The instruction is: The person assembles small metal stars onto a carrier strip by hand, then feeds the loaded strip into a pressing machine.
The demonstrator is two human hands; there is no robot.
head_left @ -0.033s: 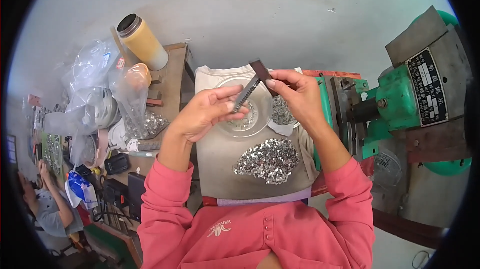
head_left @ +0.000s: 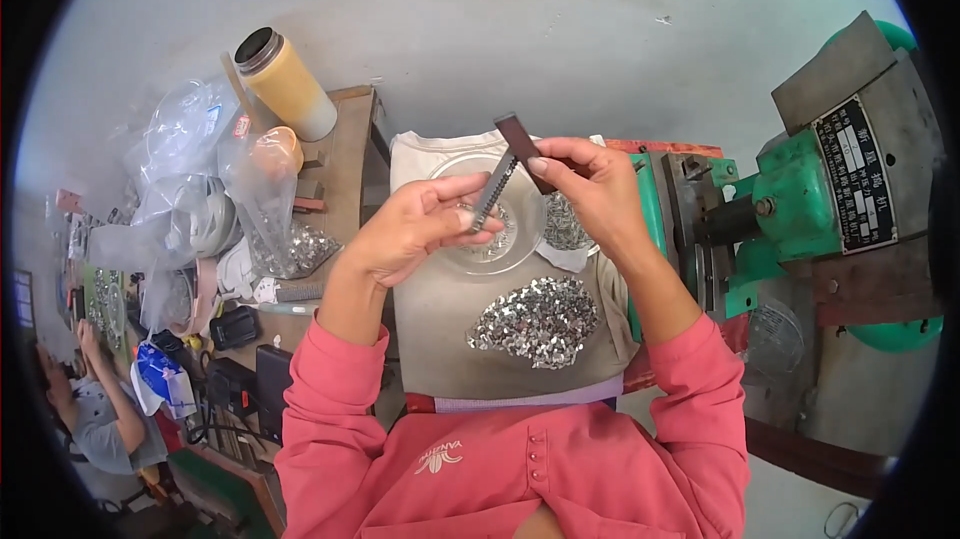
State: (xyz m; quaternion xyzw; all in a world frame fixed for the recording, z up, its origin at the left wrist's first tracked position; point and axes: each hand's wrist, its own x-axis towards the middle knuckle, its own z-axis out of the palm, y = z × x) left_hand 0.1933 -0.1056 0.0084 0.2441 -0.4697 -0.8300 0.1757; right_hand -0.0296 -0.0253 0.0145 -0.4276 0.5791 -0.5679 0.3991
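Observation:
My right hand pinches the upper, dark end of a narrow flat bar held above my lap. A row of small silvery metal pieces runs along the bar's lower part. My left hand grips that lower end between thumb and fingers. Under the hands a round glass dish with a few metal pieces rests on a beige cloth. A heap of several small shiny metal parts lies on the cloth closer to me. Another batch of parts sits beside the dish under my right hand.
A green metal machine stands at my right. At my left, a wooden bench carries a tan flask and clear plastic bags, one holding metal parts. Another person sits at the lower left.

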